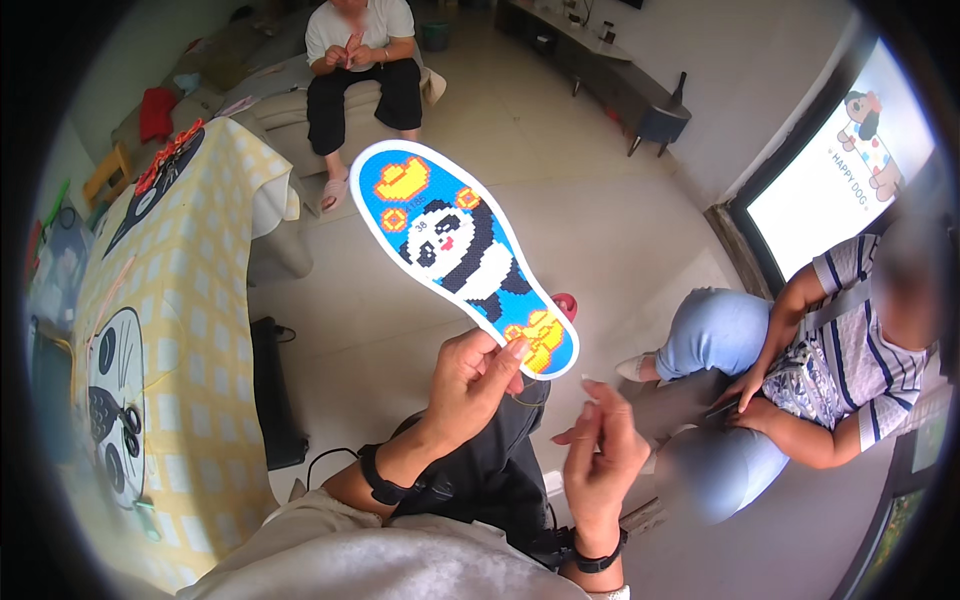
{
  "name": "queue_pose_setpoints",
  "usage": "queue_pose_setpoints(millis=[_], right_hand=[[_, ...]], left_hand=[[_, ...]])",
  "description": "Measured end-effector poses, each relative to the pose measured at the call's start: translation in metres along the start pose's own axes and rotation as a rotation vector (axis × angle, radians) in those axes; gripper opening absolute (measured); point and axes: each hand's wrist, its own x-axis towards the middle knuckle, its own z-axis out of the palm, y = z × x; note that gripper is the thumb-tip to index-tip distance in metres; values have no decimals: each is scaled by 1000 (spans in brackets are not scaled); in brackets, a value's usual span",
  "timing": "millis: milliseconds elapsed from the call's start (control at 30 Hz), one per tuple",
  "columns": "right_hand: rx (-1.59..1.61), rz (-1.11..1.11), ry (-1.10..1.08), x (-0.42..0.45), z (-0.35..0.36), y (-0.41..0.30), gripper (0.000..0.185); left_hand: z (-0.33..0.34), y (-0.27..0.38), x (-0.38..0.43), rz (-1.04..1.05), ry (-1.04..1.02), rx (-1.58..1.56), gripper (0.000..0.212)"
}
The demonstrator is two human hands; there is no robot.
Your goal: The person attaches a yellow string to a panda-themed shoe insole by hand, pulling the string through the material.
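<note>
My left hand (480,375) pinches the heel end of a shoe insole (457,247) between thumb and fingers. The insole is held up, tilted, with its patterned face towards me: a black and white panda on blue, yellow and orange figures at both ends, and a white rim. My right hand (600,450) is raised to the right of the heel, apart from the insole, with thumb and fingertips close together. A thin yellowish thread (529,403) hangs in a curve below the heel, near my left fingers. Whether my right fingertips hold a needle is too small to tell.
On the left stands a table with a yellow checked cloth (217,300), bearing black-handled scissors (129,426) and red-orange thread (169,154). A person in white (360,67) sits on a sofa ahead; another in a striped top (832,337) sits at right. A low cabinet (592,67) lines the wall.
</note>
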Motion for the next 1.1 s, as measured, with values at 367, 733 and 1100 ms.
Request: queue_pose_setpoints(millis=[367, 733, 1100], right_hand=[[-100, -136, -67, 0, 5, -16, 31], [-138, -133, -90, 2, 0, -17, 35], [-243, -113, -93, 3, 0, -21, 29]], left_hand=[[6, 13, -4, 15, -54, 26, 19], [8, 13, -5, 34, -64, 56, 19], [11, 8, -8, 140, -103, 240, 16]])
